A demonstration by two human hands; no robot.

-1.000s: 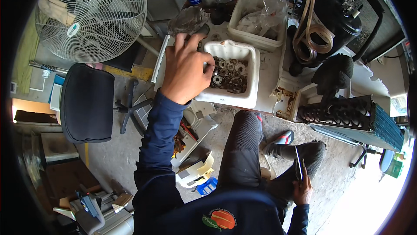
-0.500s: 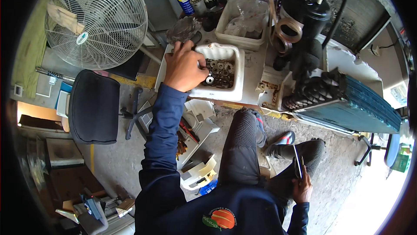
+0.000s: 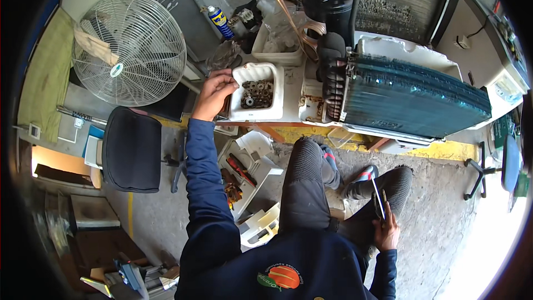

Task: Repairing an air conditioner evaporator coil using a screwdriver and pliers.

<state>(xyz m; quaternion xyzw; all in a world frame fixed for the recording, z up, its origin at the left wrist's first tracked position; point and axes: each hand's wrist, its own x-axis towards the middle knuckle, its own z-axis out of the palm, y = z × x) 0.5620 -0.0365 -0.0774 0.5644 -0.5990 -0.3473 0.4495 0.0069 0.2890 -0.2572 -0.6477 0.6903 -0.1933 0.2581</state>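
A white dish (image 3: 280,107) with rounded corners stands on the bench at the upper middle. Metal nuts and washers (image 3: 256,94) lie heaped in it. My left hand (image 3: 214,97) is at the dish's left wall, its fingers curled and closed on the rim; part of the fingertips is hidden there. Low on the right, over my leg, my right hand (image 3: 387,231) is wrapped round a thin flat phone (image 3: 378,195), seen nearly edge-on.
A blue-and-yellow spray can (image 3: 220,23) and a plastic tub (image 3: 277,57) stand behind the dish. To its right are a finned coil (image 3: 411,97) and a black compressor (image 3: 328,14). A fan (image 3: 130,50) and a chair (image 3: 132,149) are on the left. Tools (image 3: 240,169) lie below the bench.
My left hand has drawn back from over the dish to its left rim. The view has shifted, showing more of the coil. The right hand still holds the phone.
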